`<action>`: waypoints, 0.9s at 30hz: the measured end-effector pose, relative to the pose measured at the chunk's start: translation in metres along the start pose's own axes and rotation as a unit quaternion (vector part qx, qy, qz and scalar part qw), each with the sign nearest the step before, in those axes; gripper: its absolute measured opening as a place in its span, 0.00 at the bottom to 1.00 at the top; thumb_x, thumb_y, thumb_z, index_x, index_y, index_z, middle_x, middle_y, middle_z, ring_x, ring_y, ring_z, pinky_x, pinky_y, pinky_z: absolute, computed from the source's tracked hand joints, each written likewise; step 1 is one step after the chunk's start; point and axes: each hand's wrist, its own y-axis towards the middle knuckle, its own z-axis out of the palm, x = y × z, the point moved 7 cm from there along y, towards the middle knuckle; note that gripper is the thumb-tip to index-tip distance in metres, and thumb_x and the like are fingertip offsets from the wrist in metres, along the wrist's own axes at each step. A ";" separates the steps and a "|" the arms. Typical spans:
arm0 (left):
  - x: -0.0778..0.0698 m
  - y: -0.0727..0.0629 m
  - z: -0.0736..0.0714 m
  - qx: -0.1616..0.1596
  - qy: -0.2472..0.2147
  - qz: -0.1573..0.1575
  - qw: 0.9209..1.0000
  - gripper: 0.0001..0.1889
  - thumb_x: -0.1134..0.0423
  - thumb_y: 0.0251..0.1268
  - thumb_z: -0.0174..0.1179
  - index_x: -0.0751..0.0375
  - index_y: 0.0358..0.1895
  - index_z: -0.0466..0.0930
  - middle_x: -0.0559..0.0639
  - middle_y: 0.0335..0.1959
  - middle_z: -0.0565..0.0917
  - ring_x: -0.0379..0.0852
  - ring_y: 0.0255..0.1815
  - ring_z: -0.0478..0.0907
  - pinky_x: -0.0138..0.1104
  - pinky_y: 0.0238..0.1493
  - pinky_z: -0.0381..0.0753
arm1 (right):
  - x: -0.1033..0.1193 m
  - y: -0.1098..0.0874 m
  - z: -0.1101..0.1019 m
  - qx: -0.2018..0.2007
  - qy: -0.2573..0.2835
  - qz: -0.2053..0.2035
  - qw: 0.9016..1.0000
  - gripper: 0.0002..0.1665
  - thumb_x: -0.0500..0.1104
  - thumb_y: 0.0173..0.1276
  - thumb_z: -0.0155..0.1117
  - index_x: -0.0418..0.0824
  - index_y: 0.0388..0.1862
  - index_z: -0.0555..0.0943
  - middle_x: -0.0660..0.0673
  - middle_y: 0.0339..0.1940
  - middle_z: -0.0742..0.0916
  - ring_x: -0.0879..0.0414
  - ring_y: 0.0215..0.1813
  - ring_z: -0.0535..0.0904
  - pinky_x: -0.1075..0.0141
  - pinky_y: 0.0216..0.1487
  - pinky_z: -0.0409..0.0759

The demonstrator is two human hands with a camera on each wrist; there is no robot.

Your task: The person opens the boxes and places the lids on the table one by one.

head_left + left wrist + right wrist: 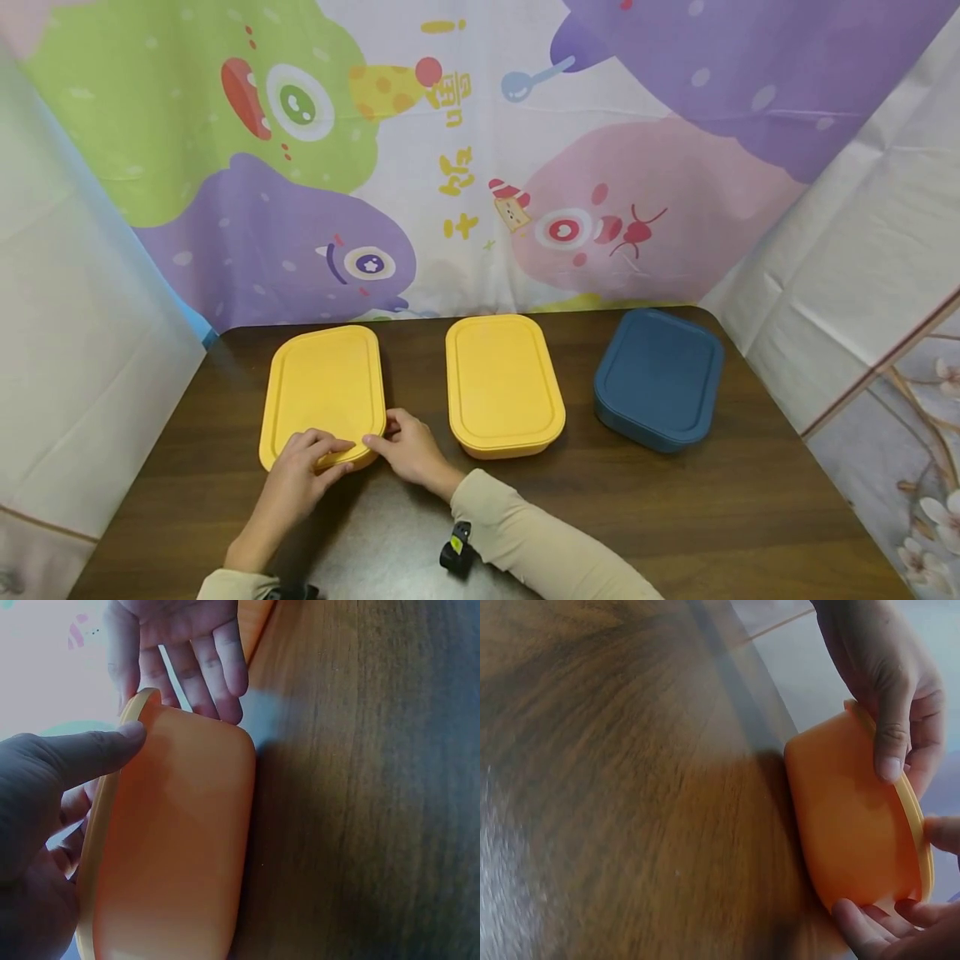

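Note:
A yellow lunch box [322, 383] with its lid on sits at the left of the table. At its near edge my left hand [296, 475] pinches the lid's rim, fingers over the top and thumb against the front, as the left wrist view shows on the orange-looking front wall [180, 825]. My right hand [412, 450] holds the near right corner, its thumb on the lid's edge. In the right wrist view, the right hand's fingertips [847, 911] touch the box's side just below the rim.
A second yellow lunch box [506, 383] stands lidded in the middle of the dark wooden table [675, 517]. Farther right is a blue lidded box [660, 379]. A cartoon-printed cloth [480, 150] hangs along the back, with pale cloth at both sides.

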 end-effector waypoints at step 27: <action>0.002 -0.002 0.003 0.014 0.007 -0.039 0.999 0.16 0.67 0.41 0.77 0.54 0.38 0.87 0.45 0.33 0.80 0.44 0.37 0.73 0.38 0.37 0.72 | -0.001 0.000 0.003 0.025 -0.027 -0.027 0.999 0.39 0.39 0.50 0.79 0.35 0.60 0.72 0.44 0.45 0.85 0.56 0.42 0.82 0.73 0.41 0.78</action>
